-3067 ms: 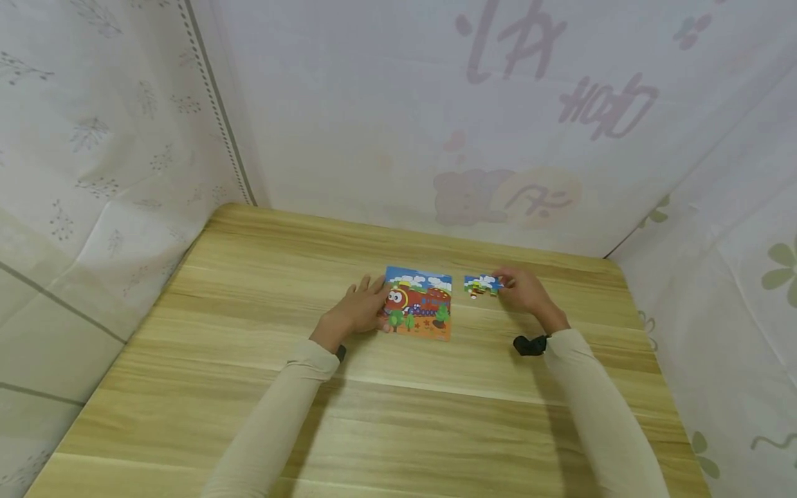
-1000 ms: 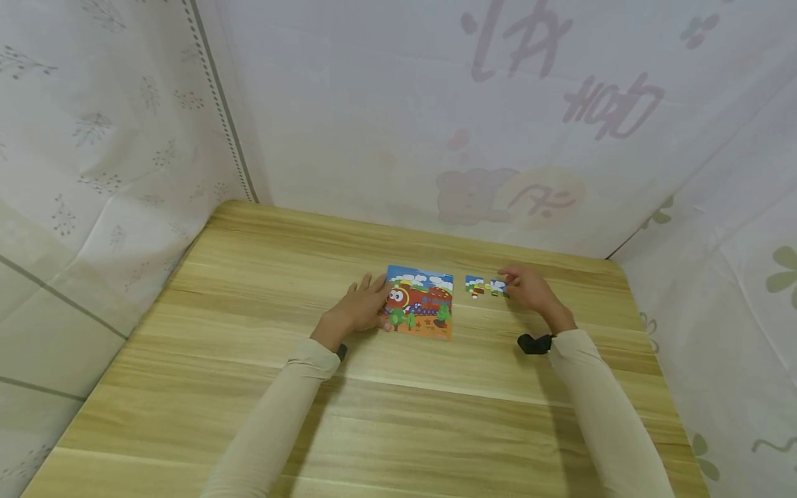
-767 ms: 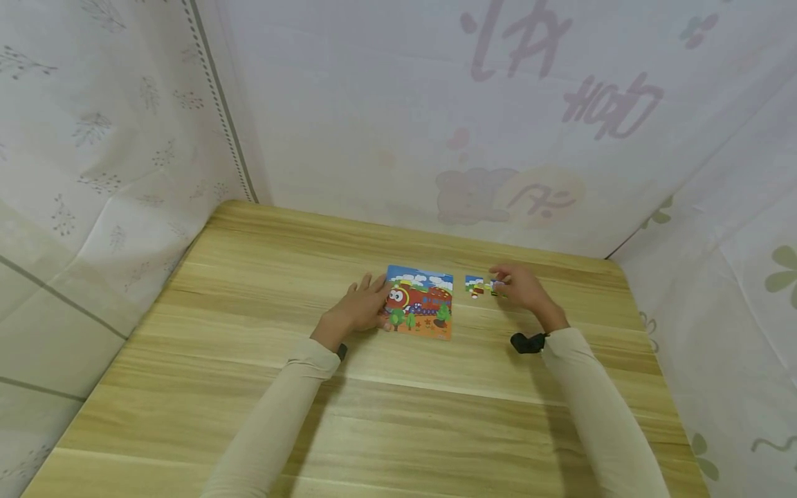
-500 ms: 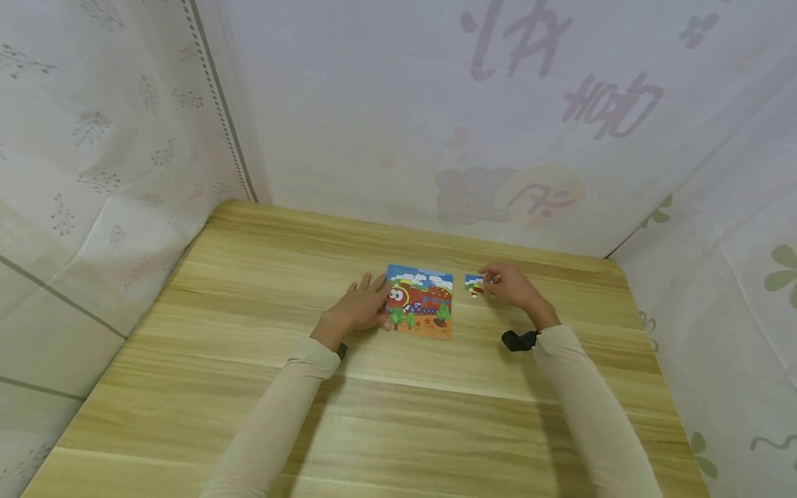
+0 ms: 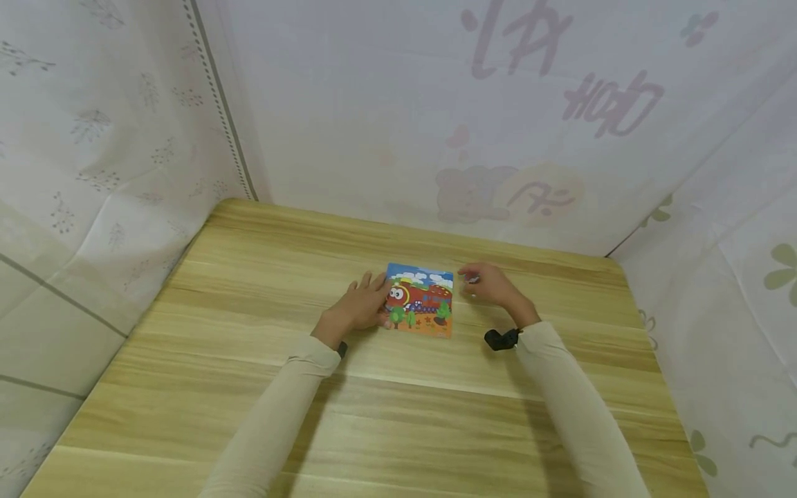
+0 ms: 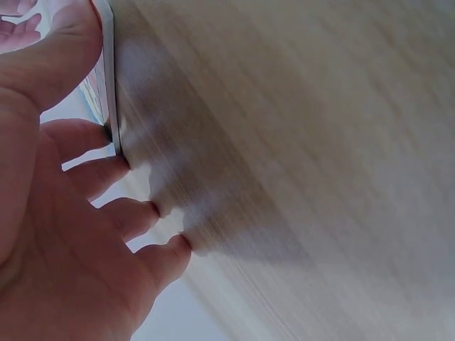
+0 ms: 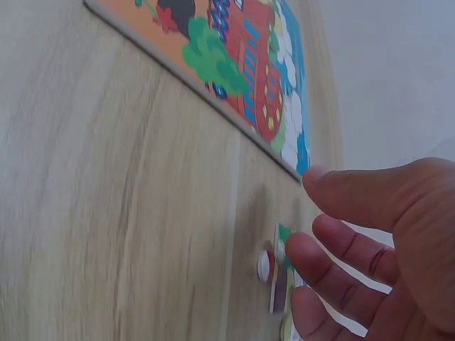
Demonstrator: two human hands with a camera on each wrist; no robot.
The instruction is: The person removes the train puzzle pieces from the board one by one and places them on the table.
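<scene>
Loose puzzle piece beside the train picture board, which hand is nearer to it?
Right. The right hand is immediately beside the puzzle piece; the left hand is farther off, at the left edge of the train picture board.

left sleeve (image 5: 277, 408): long, beige | right sleeve (image 5: 575, 408): matching | right wrist device (image 5: 501, 339): black, angular

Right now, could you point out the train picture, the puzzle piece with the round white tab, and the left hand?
Train picture (image 5: 418, 297): head view, printed train near its middle.
Puzzle piece (image 7: 280, 284): right wrist view, dark part of its face.
Left hand (image 5: 357, 309): head view, back of the hand.
</scene>
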